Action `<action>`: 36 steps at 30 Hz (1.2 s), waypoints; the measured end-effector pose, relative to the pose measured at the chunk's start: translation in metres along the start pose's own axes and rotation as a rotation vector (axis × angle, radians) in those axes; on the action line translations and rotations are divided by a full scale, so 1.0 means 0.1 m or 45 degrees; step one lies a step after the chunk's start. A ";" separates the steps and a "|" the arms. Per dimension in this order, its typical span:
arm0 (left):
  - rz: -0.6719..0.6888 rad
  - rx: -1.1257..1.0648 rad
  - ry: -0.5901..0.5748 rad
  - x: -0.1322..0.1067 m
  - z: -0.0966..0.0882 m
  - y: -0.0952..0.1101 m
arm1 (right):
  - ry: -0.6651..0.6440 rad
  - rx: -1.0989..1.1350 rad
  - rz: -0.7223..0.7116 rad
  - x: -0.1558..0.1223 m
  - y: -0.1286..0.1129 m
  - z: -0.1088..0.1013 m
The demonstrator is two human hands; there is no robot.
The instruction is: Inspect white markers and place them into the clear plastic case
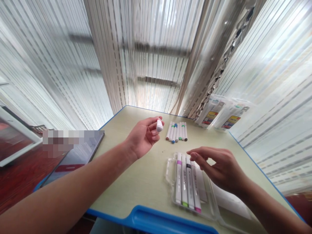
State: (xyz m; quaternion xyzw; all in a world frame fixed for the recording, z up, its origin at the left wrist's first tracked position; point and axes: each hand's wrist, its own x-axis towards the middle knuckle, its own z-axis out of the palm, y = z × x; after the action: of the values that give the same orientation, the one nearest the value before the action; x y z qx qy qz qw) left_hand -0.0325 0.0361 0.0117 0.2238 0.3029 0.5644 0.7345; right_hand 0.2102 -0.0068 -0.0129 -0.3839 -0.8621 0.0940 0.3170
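Note:
My left hand [143, 138] is raised above the middle of the table, its fingers closed around a white marker [159, 126] seen nearly end-on. My right hand [219, 165] hovers over a clear plastic case [169, 172] with its thumb and index finger pinched together. Those fingertips are by the upper ends of the markers in the case; whether they hold anything is hidden. Inside the case lie several white markers side by side, among them one with a purple band [179, 177], one with a green end [184, 182], one with a black band [189, 182] and one with a pink end [196, 188].
Farther back, a row of white markers [176, 131] with coloured ends lies on the table [136, 182]. Two clear packages [209, 113] stand at the back right. A flat dark-edged object [94, 146] rests at the left edge. Striped curtains [156, 65] hang behind.

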 end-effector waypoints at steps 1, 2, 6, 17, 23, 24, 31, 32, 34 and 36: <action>0.003 0.002 -0.001 0.00 0.00 0.00 | -0.007 -0.004 -0.002 0.00 0.00 0.00; 0.006 0.004 -0.005 0.01 -0.01 0.00 | -0.016 -0.005 -0.001 0.00 0.00 0.00; 0.015 0.004 -0.013 0.01 -0.01 0.00 | -0.038 0.009 0.024 0.00 0.01 0.00; 0.020 0.008 0.009 0.03 -0.03 -0.01 | -0.052 -0.006 -0.002 0.01 0.02 0.02; 0.036 0.017 0.021 0.03 -0.02 -0.01 | -0.067 -0.008 -0.005 0.00 0.03 0.01; 0.041 0.023 0.027 0.03 -0.01 -0.01 | -0.070 -0.009 0.002 0.00 0.03 0.02; 0.231 0.175 0.032 0.01 0.01 -0.04 | -0.137 0.109 0.101 0.02 0.00 0.00; 0.275 0.213 0.028 0.00 0.01 -0.05 | -0.137 0.150 0.111 0.02 -0.01 -0.01; 0.354 0.302 0.037 0.01 0.01 -0.07 | -0.122 0.215 0.109 0.02 -0.03 -0.03; 0.417 0.404 0.047 0.02 0.00 -0.10 | -0.102 0.232 0.072 0.02 -0.04 -0.04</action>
State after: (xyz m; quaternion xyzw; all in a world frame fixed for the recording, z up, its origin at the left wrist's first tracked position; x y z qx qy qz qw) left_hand -0.0250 0.0349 0.0044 0.3725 0.3608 0.6255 0.5830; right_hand 0.2090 -0.0089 -0.0074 -0.3736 -0.8508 0.1963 0.3130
